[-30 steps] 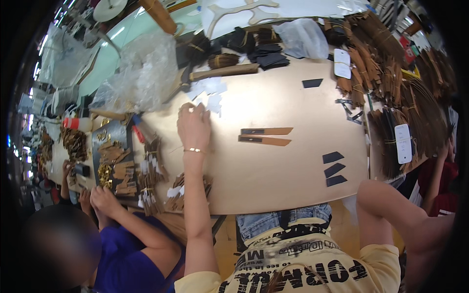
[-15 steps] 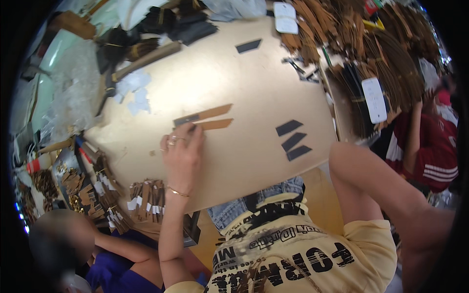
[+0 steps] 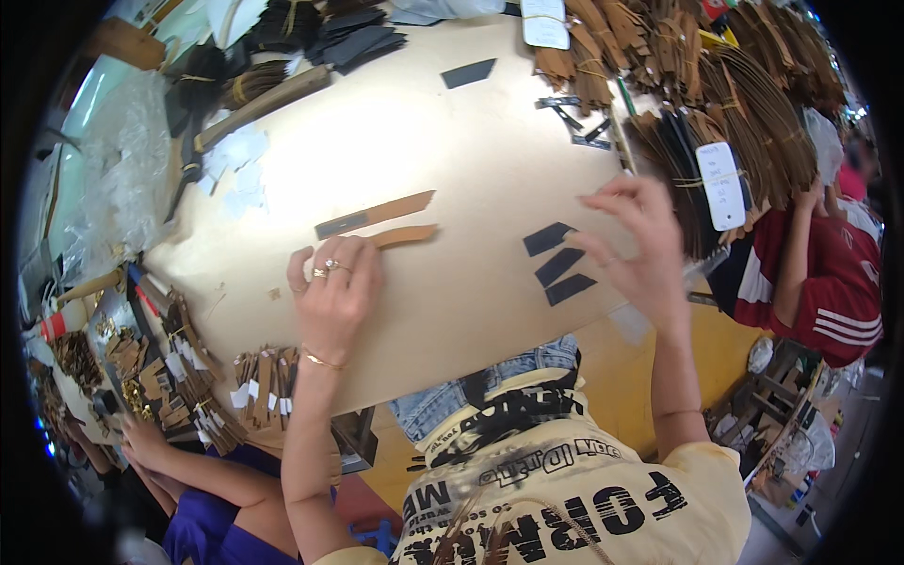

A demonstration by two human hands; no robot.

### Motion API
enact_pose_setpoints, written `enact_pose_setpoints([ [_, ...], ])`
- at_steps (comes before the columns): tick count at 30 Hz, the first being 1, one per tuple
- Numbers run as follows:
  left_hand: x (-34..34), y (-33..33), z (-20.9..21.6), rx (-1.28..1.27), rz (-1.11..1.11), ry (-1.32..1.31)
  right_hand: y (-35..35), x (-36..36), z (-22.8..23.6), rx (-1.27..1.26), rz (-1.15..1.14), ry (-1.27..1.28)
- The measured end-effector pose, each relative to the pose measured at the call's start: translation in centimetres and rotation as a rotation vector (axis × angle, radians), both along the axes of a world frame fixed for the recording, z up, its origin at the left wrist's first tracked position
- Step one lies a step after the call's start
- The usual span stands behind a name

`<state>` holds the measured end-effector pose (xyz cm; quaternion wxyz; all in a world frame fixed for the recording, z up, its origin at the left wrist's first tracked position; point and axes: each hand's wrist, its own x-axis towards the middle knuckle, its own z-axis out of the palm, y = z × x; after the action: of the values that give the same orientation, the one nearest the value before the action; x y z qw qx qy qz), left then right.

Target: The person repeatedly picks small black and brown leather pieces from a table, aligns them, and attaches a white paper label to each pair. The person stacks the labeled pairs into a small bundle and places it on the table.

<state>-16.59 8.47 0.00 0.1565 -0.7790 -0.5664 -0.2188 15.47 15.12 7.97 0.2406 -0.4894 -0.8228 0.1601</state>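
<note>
Left hand (image 3: 336,287) over a brown strip, right hand (image 3: 642,243) spread beside the dark pieces

The left forearm (image 3: 314,414) runs up toward 12 o'clock, its hand back-upward over the table (image 3: 452,325), fingers curled and knuckles raised. The right forearm (image 3: 675,386) also rises toward 12 o'clock; its hand, a little blurred, has thumb and fingers parted, with the gap facing 9 o'clock.

The left fingers cover one end of the lower brown strip (image 3: 410,234); its bare end juts out toward 2 o'clock from the knuckles, slightly bowed. Whether they pinch the strip or only press on it, I cannot tell, since the hand hides the contact. The upper brown strip (image 3: 395,207), with a dark patch on its left end, lies free at 1 o'clock from that hand.

The right hand grasps nothing visible. Three dark pieces (image 3: 559,267) lie at 8 to 9 o'clock from it, a fingertip overlapping the topmost in view; touch is unclear. A lone dark piece (image 3: 469,73) lies well apart, between 10 and 11 o'clock from this hand.
</note>
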Motion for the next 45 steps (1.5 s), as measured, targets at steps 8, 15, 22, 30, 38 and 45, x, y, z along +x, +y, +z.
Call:
enact_pose_setpoints([
  [8, 4.0, -3.5, 3.2, -0.487, 0.106, -1.096, 0.2, -2.3, -5.4, -0.174, -0.085, -0.001],
  [15, 5.0, -2.7, 4.3, -1.054, 0.002, -1.878, 1.4, -3.6, -6.3, -0.134, -0.045, -0.035],
  [22, 6.6, -1.9, 4.6, -1.098, -0.118, -1.546, -1.1, -2.9, -3.1, -0.773, -0.087, 0.906],
  [30, 9.0, 0.2, 3.3, -0.933, 0.052, -1.448, -0.7, -2.1, -2.9, -0.972, -0.049, 0.668],
  [38, 10.1, 1.9, 1.9, -0.803, 0.276, -1.413, 1.7, -3.2, -4.1, -0.763, -0.164, 0.403],
  [45, 10.3, 2.2, 2.3, -0.774, 0.353, -1.249, 2.0, -3.3, -4.6, -0.859, -0.209, 0.438],
])
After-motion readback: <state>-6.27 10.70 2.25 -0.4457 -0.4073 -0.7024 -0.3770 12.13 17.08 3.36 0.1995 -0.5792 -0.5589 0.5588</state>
